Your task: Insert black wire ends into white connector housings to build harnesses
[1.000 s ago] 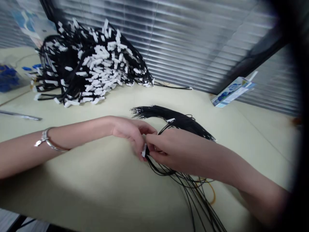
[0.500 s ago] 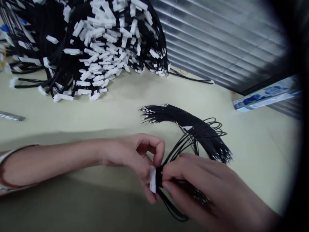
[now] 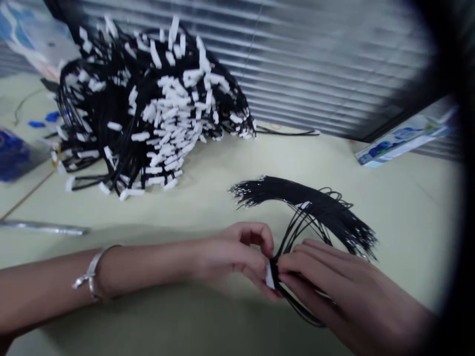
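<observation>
Between the fingers of my left hand is a white plastic connector, gripped along its edge. Black wires run out of its right side, some curving up and others looping down below my hands. My right hand is closed, its thumb and index finger pinching the black wires close to the connector. Its fingers hide the wire ends there. Just beyond my hands lies a thick bundle of loose black wires with shiny metal tips at both ends, and a small white connector rests against it.
A large heap of black cables with white connectors stands at the back left, against the blinds. A silver pen-like tool lies at the left. A blue and white box sits at the back right.
The view has swung up and to the left, so more of the heap and the left side shows. My hands keep the same grip on the connector and wires.
</observation>
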`<state>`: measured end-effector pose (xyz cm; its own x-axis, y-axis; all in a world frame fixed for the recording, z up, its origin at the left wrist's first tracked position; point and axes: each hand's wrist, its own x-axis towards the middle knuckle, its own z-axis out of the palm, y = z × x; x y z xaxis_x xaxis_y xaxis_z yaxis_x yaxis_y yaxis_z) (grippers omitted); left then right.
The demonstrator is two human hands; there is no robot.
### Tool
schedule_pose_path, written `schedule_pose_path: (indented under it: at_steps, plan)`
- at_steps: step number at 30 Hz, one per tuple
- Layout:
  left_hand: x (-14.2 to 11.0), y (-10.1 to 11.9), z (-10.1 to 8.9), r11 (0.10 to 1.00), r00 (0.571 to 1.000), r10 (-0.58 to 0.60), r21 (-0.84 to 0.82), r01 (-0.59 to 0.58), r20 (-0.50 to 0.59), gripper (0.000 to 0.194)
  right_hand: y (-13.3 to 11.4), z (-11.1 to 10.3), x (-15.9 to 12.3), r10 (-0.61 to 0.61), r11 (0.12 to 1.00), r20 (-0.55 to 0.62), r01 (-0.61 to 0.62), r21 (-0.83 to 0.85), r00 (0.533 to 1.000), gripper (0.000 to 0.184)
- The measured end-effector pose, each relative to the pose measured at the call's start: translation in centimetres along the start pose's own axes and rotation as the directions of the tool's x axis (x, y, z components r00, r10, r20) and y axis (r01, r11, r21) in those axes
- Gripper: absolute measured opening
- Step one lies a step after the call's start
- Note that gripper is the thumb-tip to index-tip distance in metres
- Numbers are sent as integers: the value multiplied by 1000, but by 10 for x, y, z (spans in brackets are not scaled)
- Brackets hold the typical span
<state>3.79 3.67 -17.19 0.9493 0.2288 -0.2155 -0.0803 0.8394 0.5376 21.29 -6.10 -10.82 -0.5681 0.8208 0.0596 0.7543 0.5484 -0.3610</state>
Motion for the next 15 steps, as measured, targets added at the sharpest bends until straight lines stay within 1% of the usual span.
schedule_pose_path:
  at_steps: [2, 3, 5, 6, 7, 9, 11, 13, 15]
  plan:
    - [0, 2, 1, 999, 999, 32, 17, -31, -42, 26, -4, -1, 1, 56, 988, -75, -67, -141, 996, 20]
    - [0, 3, 1, 999, 998, 40, 25, -39, -52, 25, -7, -1, 1, 80, 968, -128, -108, -227, 989, 26]
    - [0, 5, 3, 999, 999, 21, 35, -20, -44, 27, -14, -1, 1, 97, 898, -219, -180, -402, 971, 47]
    - [0, 5, 4, 999, 999, 21, 36, -19, -44, 28, -17, 1, 2, 94, 856, -243, -203, -476, 966, 54]
    - [0, 5, 6, 999, 999, 24, 39, -23, -42, 27, -19, 3, 2, 78, 816, -264, -214, -537, 961, 57]
    - [-2, 6, 8, 998, 999, 39, 57, -37, -38, 26, -22, 8, 3, 59, 755, -319, -251, -605, 946, 51]
    - [-4, 7, 10, 996, 999, 49, 80, -47, -23, 26, -23, 10, 5, 38, 724, -374, -284, -629, 927, 43]
    - [-6, 9, 14, 991, 997, 79, 110, -78, -9, 26, -23, 6, 5, -3, 699, -414, -294, -652, 910, 38]
    - [-9, 13, 19, 982, 993, 121, 141, -122, 16, 27, -23, -6, 0, -64, 662, -442, -294, -690, 895, 31]
